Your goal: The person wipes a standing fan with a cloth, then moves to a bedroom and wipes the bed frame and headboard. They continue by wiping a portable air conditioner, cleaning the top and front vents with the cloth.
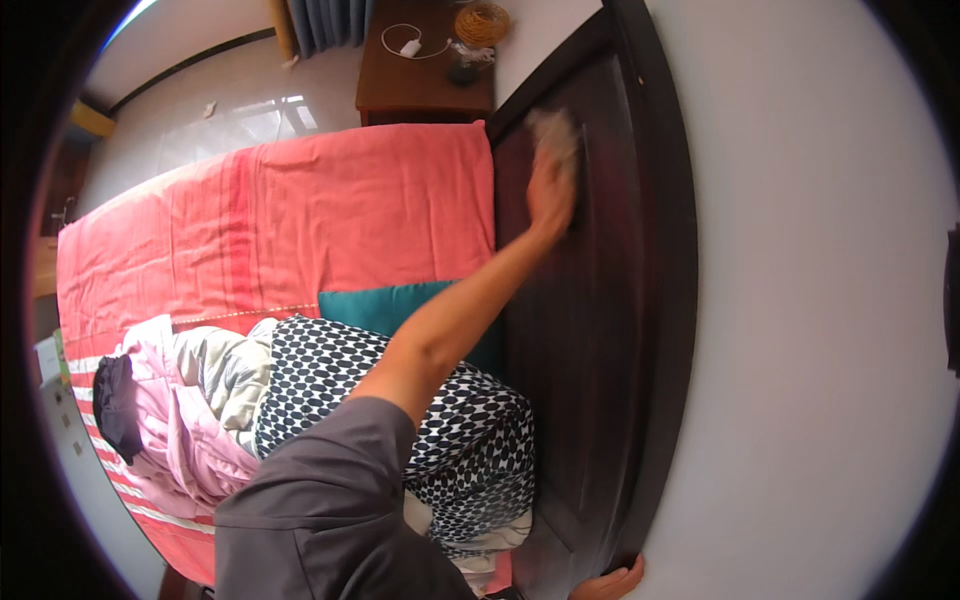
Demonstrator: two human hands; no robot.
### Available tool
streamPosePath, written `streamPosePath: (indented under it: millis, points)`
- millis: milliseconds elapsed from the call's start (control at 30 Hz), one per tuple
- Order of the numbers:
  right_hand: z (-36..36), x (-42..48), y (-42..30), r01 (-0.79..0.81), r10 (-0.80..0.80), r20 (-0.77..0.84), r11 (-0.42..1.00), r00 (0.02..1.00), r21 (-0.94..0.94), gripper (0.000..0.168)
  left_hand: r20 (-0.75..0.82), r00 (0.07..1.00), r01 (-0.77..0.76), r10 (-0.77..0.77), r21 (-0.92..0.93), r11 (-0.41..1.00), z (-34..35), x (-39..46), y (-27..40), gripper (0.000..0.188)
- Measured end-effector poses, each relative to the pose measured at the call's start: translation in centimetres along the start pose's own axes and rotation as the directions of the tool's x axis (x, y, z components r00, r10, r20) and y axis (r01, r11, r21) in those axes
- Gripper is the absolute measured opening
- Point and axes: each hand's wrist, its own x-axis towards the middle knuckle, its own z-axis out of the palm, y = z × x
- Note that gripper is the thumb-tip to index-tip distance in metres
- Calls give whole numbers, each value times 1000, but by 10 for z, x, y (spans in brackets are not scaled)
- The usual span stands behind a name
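My left arm, in a dark grey short sleeve, reaches across the bed toward a dark wooden headboard (592,300). Against its panel, near the far end, my left hand (553,191) presses a greyish-beige cloth (555,135), blurred by motion. At the bottom edge of the view, my right hand (613,583) curls its fingers over the headboard's rim; only part of that hand shows. Beneath the outstretched arm lie a teal pillow (375,306) and a black-and-white patterned fabric (322,375), bunched close to the headboard.
A coral bedsheet (375,202) covers the bed. Pink clothing (180,427) and a black garment (115,405) are heaped on it. Beyond stands a wooden nightstand (420,82) bearing a white cable with a plug (410,49) and a woven ball (481,25). White wall (810,300) rises behind the headboard.
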Motion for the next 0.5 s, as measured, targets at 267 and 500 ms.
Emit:
streamPosePath:
  millis: [267,500]
  points:
    - [11,7,-8,26,-27,18,998,999,51,44,33,923,-385,385,5,923,27,92,87,34]
    - [9,-3,-9,-162,159,34,952,987,260,46,377,853,-358,361,-82,930,-57,-222,129,44]
